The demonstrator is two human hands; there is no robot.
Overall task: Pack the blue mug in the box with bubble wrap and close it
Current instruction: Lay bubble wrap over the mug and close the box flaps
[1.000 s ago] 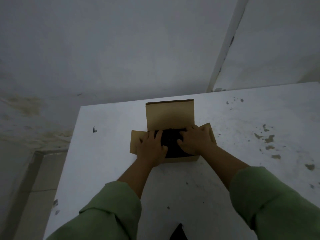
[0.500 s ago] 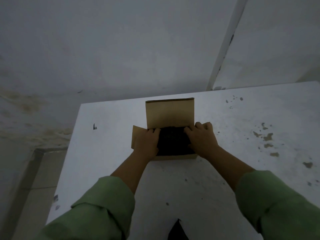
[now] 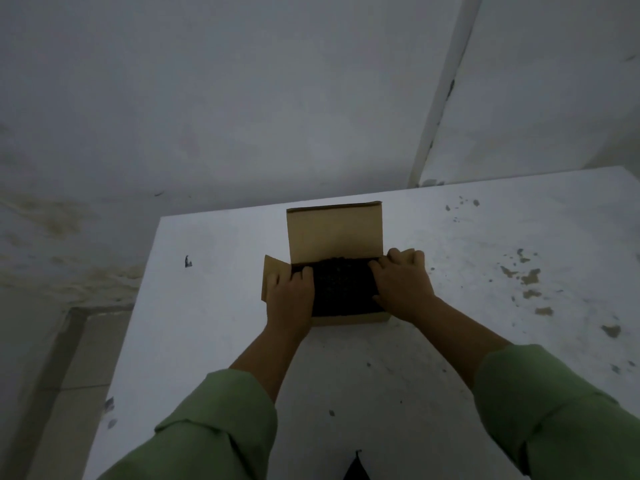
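A small brown cardboard box (image 3: 349, 318) sits on the white table, its back lid flap (image 3: 335, 232) standing upright. Dark bubble wrap (image 3: 343, 287) fills the inside of the box; the blue mug is hidden under it. My left hand (image 3: 289, 299) lies over the box's left edge, beside the left side flap (image 3: 272, 275), which still sticks out. My right hand (image 3: 403, 284) covers the right edge, and the right flap is hidden beneath it. Both hands press flat with the fingers resting on the wrap.
The white table (image 3: 214, 306) ends at a left edge with tiled floor (image 3: 69, 375) below. Stains and chipped paint (image 3: 526, 275) mark the right part of the top. A grey wall (image 3: 242, 98) rises just behind the table. A small dark speck (image 3: 187, 261) lies left of the box.
Both hands have slid apart from the middle of the wrap to the box's side edges. The right flap, visible before, is now under my right hand.
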